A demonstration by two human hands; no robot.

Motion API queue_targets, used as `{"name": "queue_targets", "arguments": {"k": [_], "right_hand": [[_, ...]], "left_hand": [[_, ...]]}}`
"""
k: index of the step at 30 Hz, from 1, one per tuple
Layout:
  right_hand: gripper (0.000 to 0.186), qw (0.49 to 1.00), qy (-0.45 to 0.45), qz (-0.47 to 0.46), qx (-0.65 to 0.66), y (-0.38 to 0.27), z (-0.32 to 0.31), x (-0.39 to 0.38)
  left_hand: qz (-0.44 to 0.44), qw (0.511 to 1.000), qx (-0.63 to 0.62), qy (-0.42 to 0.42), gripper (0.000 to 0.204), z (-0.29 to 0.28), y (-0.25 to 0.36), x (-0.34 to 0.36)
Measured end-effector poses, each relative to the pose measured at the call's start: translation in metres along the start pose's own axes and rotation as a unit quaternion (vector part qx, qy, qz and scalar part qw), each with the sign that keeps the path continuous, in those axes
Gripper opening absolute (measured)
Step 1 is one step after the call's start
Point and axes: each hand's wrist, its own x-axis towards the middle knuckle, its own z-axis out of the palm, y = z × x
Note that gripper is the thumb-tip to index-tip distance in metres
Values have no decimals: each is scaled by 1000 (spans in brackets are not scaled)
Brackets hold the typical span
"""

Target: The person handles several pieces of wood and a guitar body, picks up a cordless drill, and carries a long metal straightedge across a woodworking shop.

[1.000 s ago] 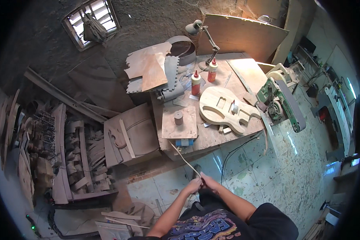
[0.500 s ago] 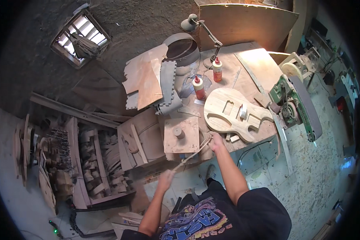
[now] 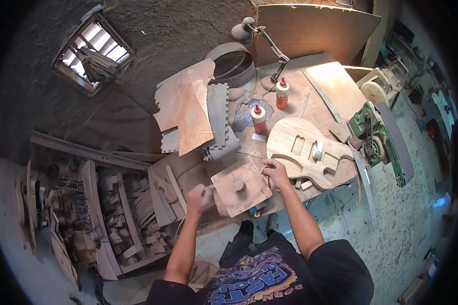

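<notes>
My left hand (image 3: 197, 198) is closed at the left edge of a square, dusty wooden board (image 3: 231, 203), blurred a little by motion. A thin pale strip (image 3: 209, 187) shows at its fingertips. Beyond the board's right edge, my right hand (image 3: 276, 173) pinches a thin piece that looks like the strip's other end; the stretch between is hard to make out. From the middle of the board rises a short round drum (image 3: 239, 185), between my two hands. A pale wooden guitar body (image 3: 287, 134) with cut-out cavities lies just past my right hand, a roll of tape (image 3: 317, 149) on it.
Two red-capped glue bottles (image 3: 258, 121) and a desk lamp (image 3: 243, 31) stand farther back on the workbench (image 3: 310, 76). A green belt sander (image 3: 384, 137) is at the right. Thin wooden sheets (image 3: 188, 109) lean at back left, above a rack of wood offcuts (image 3: 124, 213).
Both hands have moved forward, the left one up beside the board. The strip, stretched slantwise between them before, now shows only at the fingers. The board appears turned, and the view has shifted slightly.
</notes>
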Motion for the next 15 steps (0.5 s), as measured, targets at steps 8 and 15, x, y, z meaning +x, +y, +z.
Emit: {"name": "queue_targets", "arguments": {"k": [8, 15], "right_hand": [[16, 969, 85, 17, -230, 8, 2, 54], [28, 845, 82, -44, -526, 30, 19, 81]], "left_hand": [[-149, 980, 42, -127, 55, 51, -40, 60], [-210, 927, 68, -303, 62, 126, -148, 58]]}}
